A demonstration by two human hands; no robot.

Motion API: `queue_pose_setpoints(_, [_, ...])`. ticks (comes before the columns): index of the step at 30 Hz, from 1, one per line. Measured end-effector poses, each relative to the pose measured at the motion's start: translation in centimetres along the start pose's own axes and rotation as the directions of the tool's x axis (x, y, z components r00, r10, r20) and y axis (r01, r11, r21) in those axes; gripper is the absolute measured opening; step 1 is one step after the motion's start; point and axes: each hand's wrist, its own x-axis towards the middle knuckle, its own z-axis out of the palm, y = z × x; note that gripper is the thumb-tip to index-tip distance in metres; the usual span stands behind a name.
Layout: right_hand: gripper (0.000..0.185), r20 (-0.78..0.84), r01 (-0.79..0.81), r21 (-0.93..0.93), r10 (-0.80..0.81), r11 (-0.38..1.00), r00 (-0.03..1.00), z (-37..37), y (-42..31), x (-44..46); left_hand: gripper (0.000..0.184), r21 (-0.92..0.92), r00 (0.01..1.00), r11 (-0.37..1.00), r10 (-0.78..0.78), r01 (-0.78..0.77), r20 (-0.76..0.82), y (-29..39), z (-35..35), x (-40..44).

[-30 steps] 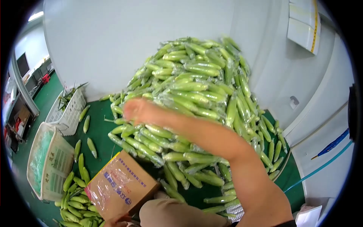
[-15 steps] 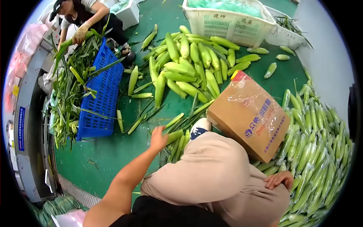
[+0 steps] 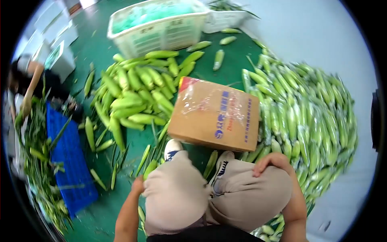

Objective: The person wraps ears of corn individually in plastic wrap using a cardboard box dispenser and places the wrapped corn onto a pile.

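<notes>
My left hand is low beside my left knee, its fingers partly hidden and slightly blurred. Just above it, a green corn ear shows next to the knee; whether the hand touches it I cannot tell. My right hand rests on my right knee with fingers laid over the trouser cloth and nothing in them. In front of my shoes stands a taped cardboard box. A pile of corn in green husks lies on the floor beyond it, to the left.
Plastic-wrapped corn is heaped along the right. At left stands a blue crate beside stripped leaves, with another person reaching over. A white crate with green plastic stands behind the pile on the green floor.
My view has swung right, so the scene sits further left. My left hand has drawn back from the corn stalks toward my knee. My right hand stays on my right knee.
</notes>
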Motion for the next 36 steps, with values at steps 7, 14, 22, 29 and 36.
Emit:
queue_pose_setpoints(7, [0.041,0.138,-0.169,0.162,0.147,0.972,0.979,-1.3,0.9,3.7,0.075,-0.468,0.956,0.843,0.166,-0.266,-0.243,9.3,-16.6,-6.0])
queue_pose_setpoints(14, [0.069,-0.264,-0.247,-0.963,-0.207,0.105,0.942,-14.6,4.6,10.4,0.073,-0.279,0.539,0.468,0.787,-0.838,-0.3,35.4,-28.4,-5.1])
queue_pose_setpoints(22, [0.04,-0.15,-0.133,-0.981,-0.121,0.138,0.981,-17.6,6.8,14.9,0.064,0.235,0.382,0.372,0.924,-0.898,-0.007,54.2,-21.1,2.7])
queue_pose_setpoints(29, [0.02,-0.394,-0.031,-0.856,-0.613,0.515,0.685,-15.8,11.1,13.6,0.064,0.338,0.413,0.372,0.909,-0.864,0.057,55.6,-20.5,4.8])
queue_pose_setpoints(36, [0.039,-0.316,-0.14,-0.931,-0.554,0.337,0.77,-14.3,8.9,22.7,0.072,0.357,0.401,0.316,0.895,-0.879,0.196,56.7,-20.7,6.8])
